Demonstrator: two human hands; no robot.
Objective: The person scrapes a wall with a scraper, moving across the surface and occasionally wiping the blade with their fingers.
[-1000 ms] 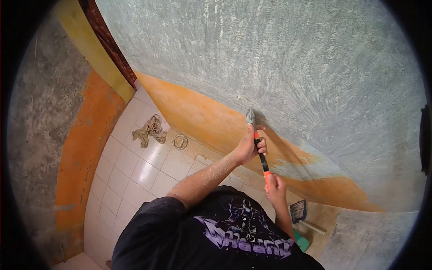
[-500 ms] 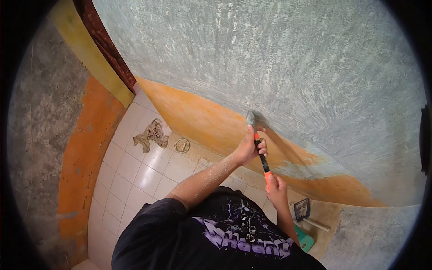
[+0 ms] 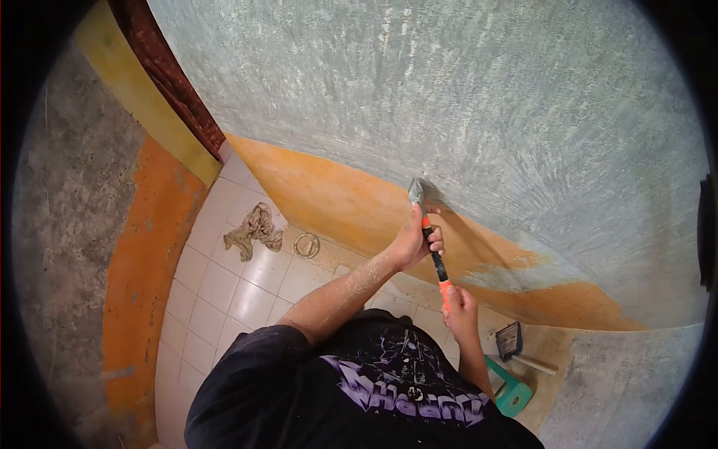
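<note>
Both hands on one tool. The left hand [image 3: 413, 243] is wrapped tight around the scraper [image 3: 426, 236] high on its shaft, just below the metal blade; the right hand [image 3: 458, 307] is closed around the orange lower end of the handle. Each grip is fully shut on the tool. The blade tip is pressed to the wall [image 3: 486, 112] at the line where the grey scraped surface meets the orange paint band [image 3: 329, 194].

Against the frames before: blade tip sits slightly higher, both hands have followed it up by a small amount, and neither grip has changed. The view has tilted a little, so the floor items have shifted in frame.

Surroundings: crumpled rag [image 3: 254, 228] on the white tiled floor [image 3: 224, 292], round floor drain [image 3: 306, 245] just beside it. Near the right hand, low down, a dark brush [image 3: 509, 340] and a green stool [image 3: 512, 393]. Left forearm dusted with powder.
</note>
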